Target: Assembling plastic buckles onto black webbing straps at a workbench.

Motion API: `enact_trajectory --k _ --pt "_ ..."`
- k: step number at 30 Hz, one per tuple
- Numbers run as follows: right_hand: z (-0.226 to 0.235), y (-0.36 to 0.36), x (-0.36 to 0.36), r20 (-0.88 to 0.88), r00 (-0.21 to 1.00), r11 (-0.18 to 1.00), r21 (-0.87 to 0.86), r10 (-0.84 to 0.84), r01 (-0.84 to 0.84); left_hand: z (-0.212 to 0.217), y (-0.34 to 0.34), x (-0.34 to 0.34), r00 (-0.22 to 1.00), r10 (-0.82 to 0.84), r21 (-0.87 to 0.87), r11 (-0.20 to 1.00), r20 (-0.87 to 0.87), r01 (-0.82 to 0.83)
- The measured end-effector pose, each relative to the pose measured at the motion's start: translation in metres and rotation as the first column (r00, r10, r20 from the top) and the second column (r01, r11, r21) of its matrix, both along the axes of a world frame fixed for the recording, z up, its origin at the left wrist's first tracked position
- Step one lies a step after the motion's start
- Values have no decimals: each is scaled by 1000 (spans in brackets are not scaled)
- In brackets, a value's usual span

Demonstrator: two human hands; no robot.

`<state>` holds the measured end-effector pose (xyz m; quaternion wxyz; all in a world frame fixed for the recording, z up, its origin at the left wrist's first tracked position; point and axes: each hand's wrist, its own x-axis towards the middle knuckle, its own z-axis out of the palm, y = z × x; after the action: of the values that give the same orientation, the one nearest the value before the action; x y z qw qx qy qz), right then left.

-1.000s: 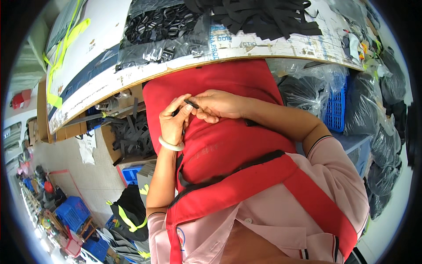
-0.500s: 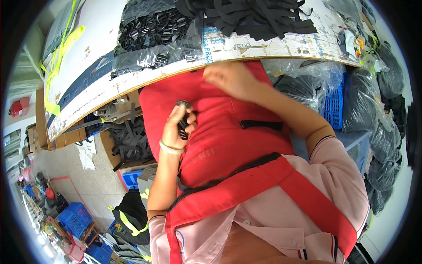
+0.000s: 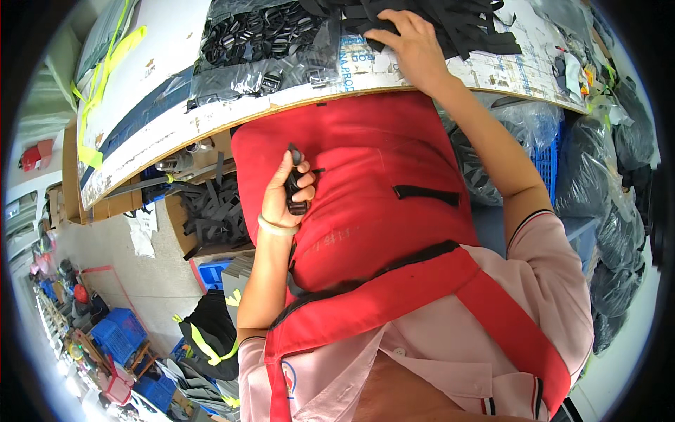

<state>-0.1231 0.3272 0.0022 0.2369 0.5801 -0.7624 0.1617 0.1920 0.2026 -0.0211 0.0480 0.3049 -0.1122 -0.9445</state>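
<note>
Matt black plastic buckle (image 3: 295, 184); smooth red cloth apron (image 3: 394, 211); matt woven black straps (image 3: 464, 24) at 12 o'clock; glossy clear plastic bag (image 3: 267, 56); counter (image 3: 176, 123) with paper-covered top, raw wooden edge.

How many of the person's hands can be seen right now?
2: the left hand grips a small black plastic buckle against the red apron; the right hand rests on black webbing straps on the table.

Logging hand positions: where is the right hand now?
Head view, top centre: the right hand rests on the black straps on the table.
</note>
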Motion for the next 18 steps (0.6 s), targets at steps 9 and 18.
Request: enact_trajectory --k 9,18 --pt "16 10 3 -21 1000 998 -57 18 -19 -7 7 3 997 -74 -64 995 -32 72" --pt "57 9 160 598 678 873 -78 428 -481 27 16 -5 964 166 -759 649 209 53"
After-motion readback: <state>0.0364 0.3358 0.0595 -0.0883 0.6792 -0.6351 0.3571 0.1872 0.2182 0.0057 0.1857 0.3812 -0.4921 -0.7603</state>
